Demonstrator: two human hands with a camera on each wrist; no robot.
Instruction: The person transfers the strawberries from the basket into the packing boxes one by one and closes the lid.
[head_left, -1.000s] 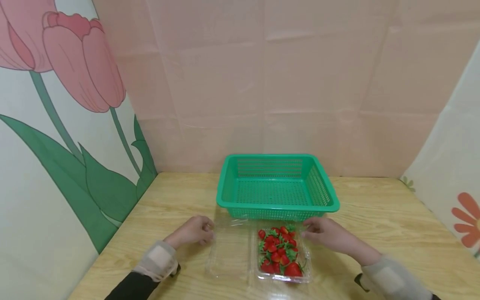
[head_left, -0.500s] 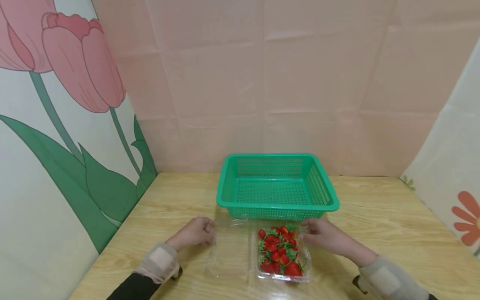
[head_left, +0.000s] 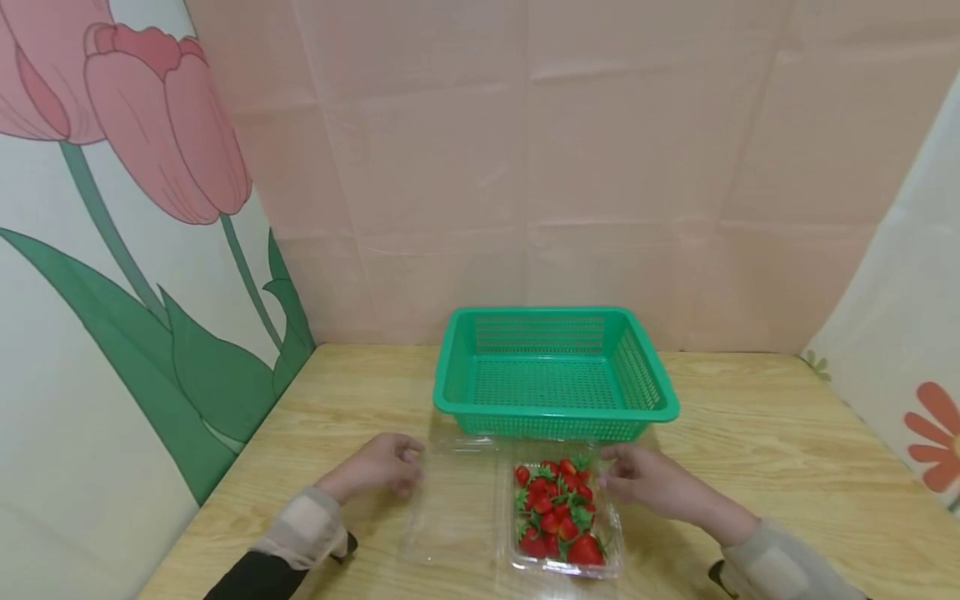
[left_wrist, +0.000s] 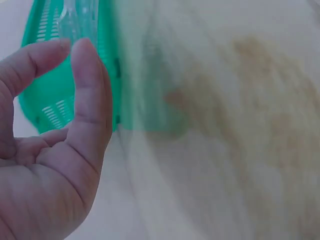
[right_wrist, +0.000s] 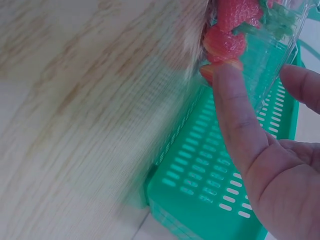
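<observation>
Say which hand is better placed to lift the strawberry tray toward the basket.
Likely right. The right hand pinches the far corner of the strawberry tray, just before the green basket. The left hand is at the empty lid.
</observation>
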